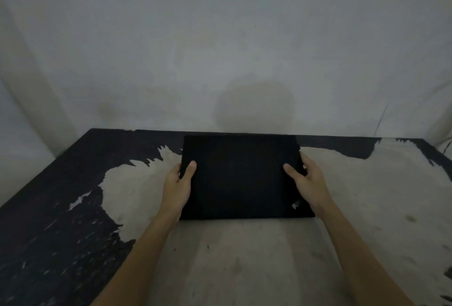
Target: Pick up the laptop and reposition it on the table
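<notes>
A closed black laptop [241, 178] lies flat near the back middle of the worn table [244, 256], with a small logo at its near right corner. My left hand [179, 183] grips its left edge, thumb on the lid, fingers hidden underneath. My right hand [307, 179] holds the right edge the same way. Whether the laptop is resting on the table or slightly raised I cannot tell.
The table's black coating is peeled, leaving dark patches on the left [49, 220] and along the back edge. A pale wall [220, 48] stands directly behind the table. A thin cable [380, 119] hangs at the far right by the wall.
</notes>
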Tool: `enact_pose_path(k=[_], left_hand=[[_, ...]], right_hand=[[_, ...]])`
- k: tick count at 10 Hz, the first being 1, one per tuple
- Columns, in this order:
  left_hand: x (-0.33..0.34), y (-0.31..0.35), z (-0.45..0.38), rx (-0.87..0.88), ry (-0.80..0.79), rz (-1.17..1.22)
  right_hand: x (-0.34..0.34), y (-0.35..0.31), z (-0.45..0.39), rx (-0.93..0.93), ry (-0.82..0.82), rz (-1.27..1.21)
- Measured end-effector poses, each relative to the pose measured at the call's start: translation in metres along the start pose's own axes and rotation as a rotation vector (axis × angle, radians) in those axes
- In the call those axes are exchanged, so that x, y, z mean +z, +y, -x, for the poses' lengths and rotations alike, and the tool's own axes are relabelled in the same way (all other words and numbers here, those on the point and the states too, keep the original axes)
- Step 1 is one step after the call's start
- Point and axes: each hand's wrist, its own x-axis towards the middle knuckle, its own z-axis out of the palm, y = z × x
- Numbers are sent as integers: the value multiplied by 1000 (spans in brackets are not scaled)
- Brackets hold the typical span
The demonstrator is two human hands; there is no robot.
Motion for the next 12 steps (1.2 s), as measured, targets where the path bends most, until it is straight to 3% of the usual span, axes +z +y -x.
enact_pose_path(k=[3, 6, 12], left_hand=[[6, -9, -35, 164, 37, -324], [2, -14, -47, 260, 35, -478], [-1, -36, -50, 238, 56, -598]], right_hand=[[7, 18, -33, 61, 33, 161], [13, 18, -33, 86, 72, 311], [5, 52, -68, 67, -28, 602]])
